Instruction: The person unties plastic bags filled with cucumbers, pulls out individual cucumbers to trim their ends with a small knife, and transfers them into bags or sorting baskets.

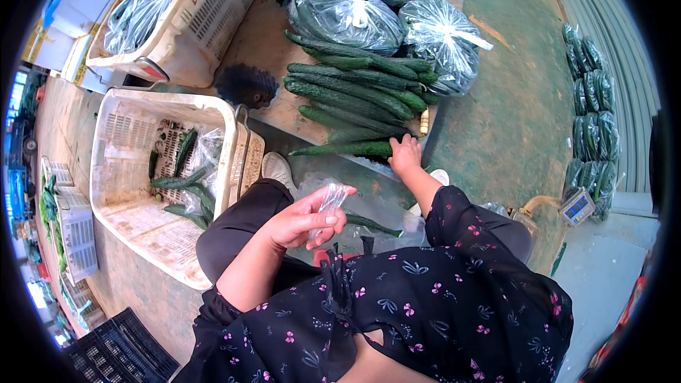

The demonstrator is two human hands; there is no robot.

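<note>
A crumpled piece of clear plastic (333, 200) is pinched in my left hand (301, 221), held above my lap. My right hand (406, 156) reaches forward, its fingers closed over the right end of the nearest cucumber (340, 149). That cucumber lies along the near edge of a pile of long dark green cucumbers (355, 92), which rests on a low board (273, 110). Below my hands, a clear plastic bag (390, 230) lies between my legs, and one cucumber (369, 224) shows at it.
Tied bags of cucumbers (347, 14) stand behind the pile. To my left, a white crate (106, 191) holds a few cucumbers and plastic; another crate (206, 21) beyond holds bagged ones. At right are a scale display (577, 206) and rows of bagged cucumbers (596, 135).
</note>
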